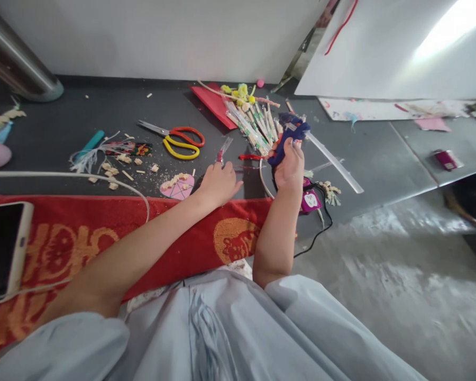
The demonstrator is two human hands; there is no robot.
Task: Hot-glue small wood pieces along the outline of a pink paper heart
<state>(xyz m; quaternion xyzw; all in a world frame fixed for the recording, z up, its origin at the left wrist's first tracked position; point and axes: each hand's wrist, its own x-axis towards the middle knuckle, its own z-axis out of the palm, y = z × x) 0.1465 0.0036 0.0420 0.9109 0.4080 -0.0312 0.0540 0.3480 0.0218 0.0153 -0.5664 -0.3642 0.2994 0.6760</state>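
My right hand (289, 168) is closed around a dark blue glue gun (289, 138), held upright over the dark floor mat (43, 132), with a clear glue stick (333, 159) jutting from its back to the right. My left hand (218, 182) rests on the mat with fingers curled, pinching a thin clear strip with a red end (223, 150). Just beyond both hands lies a fan of wooden sticks (254, 124) topped with yellow and green pompoms. A black cord (321, 222) runs from the gun down to the right.
Red and yellow scissors (180, 142) lie left of the sticks. A pink heart cutout (177, 188), wood crumbs and a teal pen (89, 144) are scattered on the mat. A phone (3, 248) sits on a red cloth (103, 238). A white board (400, 47) leans at the right.
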